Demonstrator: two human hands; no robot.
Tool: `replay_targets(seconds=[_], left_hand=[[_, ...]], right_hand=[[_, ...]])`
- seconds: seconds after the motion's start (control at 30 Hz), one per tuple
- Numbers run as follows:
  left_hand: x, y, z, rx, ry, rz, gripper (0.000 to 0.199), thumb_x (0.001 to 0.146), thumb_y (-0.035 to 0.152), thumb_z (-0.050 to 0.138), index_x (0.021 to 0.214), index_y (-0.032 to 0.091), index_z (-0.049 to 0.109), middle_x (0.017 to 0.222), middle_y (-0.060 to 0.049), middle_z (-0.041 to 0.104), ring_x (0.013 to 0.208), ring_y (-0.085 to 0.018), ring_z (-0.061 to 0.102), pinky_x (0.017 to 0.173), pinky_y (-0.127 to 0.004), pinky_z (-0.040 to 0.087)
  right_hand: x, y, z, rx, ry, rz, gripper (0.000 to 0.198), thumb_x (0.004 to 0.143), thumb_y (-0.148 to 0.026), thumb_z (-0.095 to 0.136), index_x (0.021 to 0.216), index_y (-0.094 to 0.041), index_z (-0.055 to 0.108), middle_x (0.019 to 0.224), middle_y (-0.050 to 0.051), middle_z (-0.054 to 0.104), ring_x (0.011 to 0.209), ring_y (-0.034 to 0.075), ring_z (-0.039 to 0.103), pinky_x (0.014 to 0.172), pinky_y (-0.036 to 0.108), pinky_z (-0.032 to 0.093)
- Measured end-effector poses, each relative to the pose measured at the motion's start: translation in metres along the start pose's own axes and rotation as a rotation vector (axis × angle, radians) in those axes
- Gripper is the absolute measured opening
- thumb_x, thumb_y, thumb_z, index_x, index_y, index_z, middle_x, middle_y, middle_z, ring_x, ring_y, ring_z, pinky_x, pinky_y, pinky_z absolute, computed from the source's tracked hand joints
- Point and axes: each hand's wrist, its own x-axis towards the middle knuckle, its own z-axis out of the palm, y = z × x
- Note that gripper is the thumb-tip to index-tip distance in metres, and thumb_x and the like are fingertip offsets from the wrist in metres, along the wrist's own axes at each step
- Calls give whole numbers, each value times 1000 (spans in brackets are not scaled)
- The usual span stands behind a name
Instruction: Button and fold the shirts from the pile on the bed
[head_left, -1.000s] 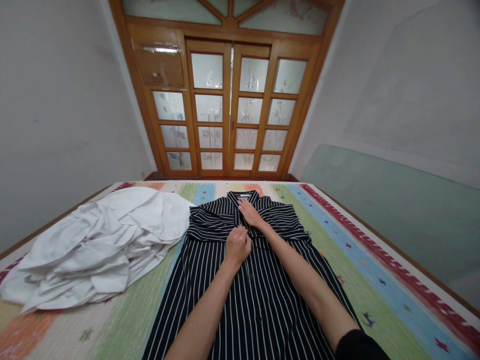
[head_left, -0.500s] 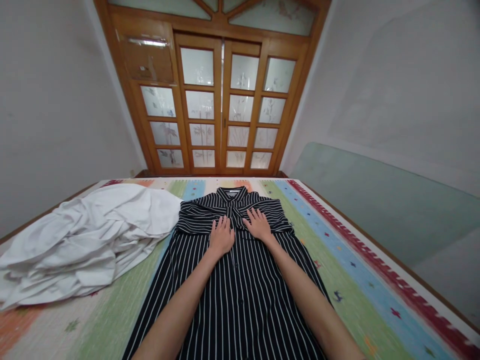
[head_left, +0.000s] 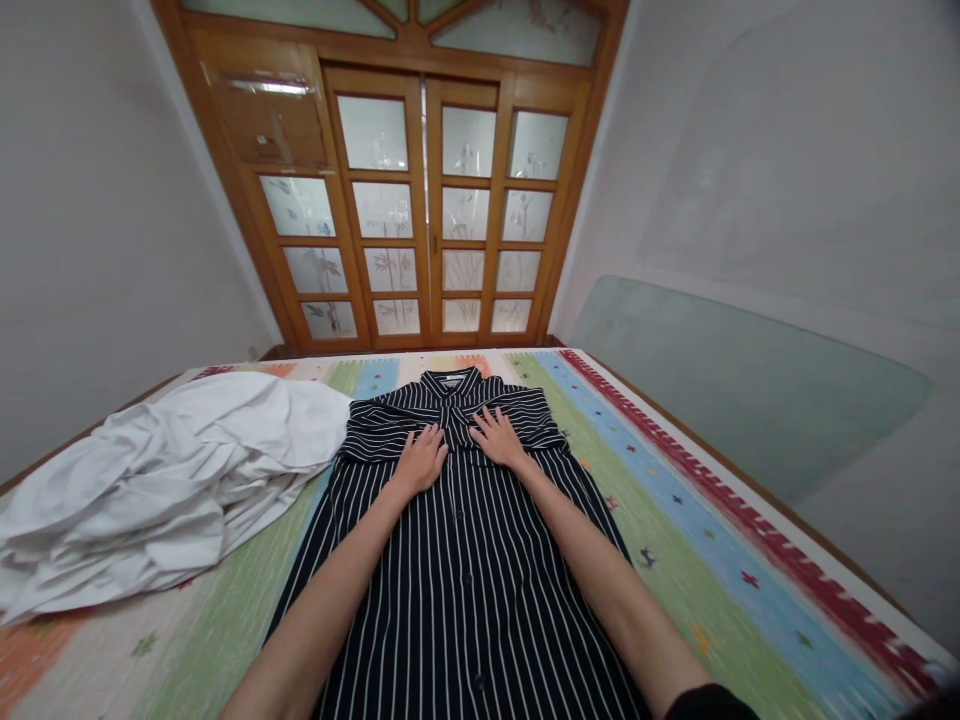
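A black shirt with white stripes (head_left: 457, 560) lies face up on the bed, its collar at the far end and its buttons running down the middle. Both sleeves are folded inward across the chest. My left hand (head_left: 421, 460) rests flat on the shirt, just below the crossed sleeves and left of the button line. To the right of that line, my right hand (head_left: 498, 437) lies with fingers spread on the folded sleeve cloth. Neither hand grips the fabric.
A crumpled white cloth (head_left: 187, 480) is heaped to the left, touching the shirt's left shoulder. Beneath everything is a colourful patterned bed cover (head_left: 720, 570). Wooden doors with glass panes (head_left: 420, 210) stand beyond the far edge, and walls rise on both sides.
The whole view has shifted slightly, so things appear a little further left. Both hands stay flat at about the same spots on the shirt.
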Motion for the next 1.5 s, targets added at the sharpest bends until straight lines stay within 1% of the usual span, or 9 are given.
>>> replay_targets(seconds=[0.2, 0.3, 0.43, 0.63, 0.83, 0.97, 1.23, 1.4, 1.5], left_hand=[[-7, 11, -6, -62, 102, 231, 53, 99, 36, 26, 149, 19, 30, 157, -8, 28, 147, -26, 18, 117, -48, 23], [-9, 17, -4, -80, -10, 297, 54, 99, 41, 27, 148, 21, 33, 157, -6, 28, 147, -27, 17, 117, -49, 23], [-10, 22, 2, -72, -93, 201, 55, 99, 44, 25, 145, 18, 39, 153, -9, 37, 144, -26, 25, 117, -49, 21], [-20, 20, 0, -65, -58, 195, 59, 99, 47, 19, 150, 19, 29, 156, -9, 30, 146, -28, 20, 116, -51, 21], [-78, -9, -12, 35, -13, -6, 62, 97, 49, 24, 148, 16, 35, 157, -11, 27, 146, -34, 15, 116, -57, 18], [-111, -17, -21, 58, -9, -117, 61, 97, 47, 24, 146, 13, 39, 154, -13, 33, 145, -33, 22, 116, -54, 19], [-152, -13, -31, 44, -30, -194, 62, 96, 50, 28, 145, 15, 40, 155, -11, 32, 145, -34, 19, 115, -58, 16], [-175, -50, -43, -166, 90, -364, 60, 94, 44, 29, 136, 6, 48, 149, -19, 40, 142, -30, 30, 116, -49, 24], [-178, -70, -60, -388, 185, -530, 54, 90, 42, 35, 129, 9, 52, 140, -19, 52, 133, -29, 44, 110, -46, 34]], right_hand=[[-42, 27, -5, -19, 116, -185, 60, 99, -46, 20, 151, -16, 31, 160, 7, 18, 148, 27, 5, 118, 46, 13], [-67, 51, -3, -122, 154, -68, 69, 97, -50, 26, 149, -5, 31, 160, 15, 15, 148, 31, 4, 118, 46, 12], [-89, 80, 0, -173, 92, 167, 83, 95, -59, 22, 147, 5, 29, 156, 23, 20, 147, 32, 14, 118, 46, 14], [-105, 94, -7, -163, 82, 147, 82, 95, -61, 16, 149, 1, 28, 157, 21, 19, 147, 31, 10, 118, 49, 13], [-153, 93, -5, -140, 99, -51, 73, 95, -60, 20, 149, -13, 33, 159, 12, 20, 148, 28, 8, 118, 50, 14], [-169, 88, -3, -113, 80, -11, 74, 95, -61, 22, 150, -14, 32, 157, 12, 25, 147, 27, 15, 118, 49, 14], [-177, 95, -9, -89, 66, 122, 79, 93, -61, 26, 149, -5, 32, 157, 16, 24, 147, 31, 11, 119, 48, 12], [-189, 115, -10, 4, 122, 232, 76, 93, -56, 30, 146, -2, 35, 154, 20, 29, 146, 33, 15, 118, 51, 13], [-193, 119, -17, 172, 164, 196, 68, 90, -52, 38, 141, -8, 43, 149, 17, 40, 142, 30, 29, 117, 49, 21]])
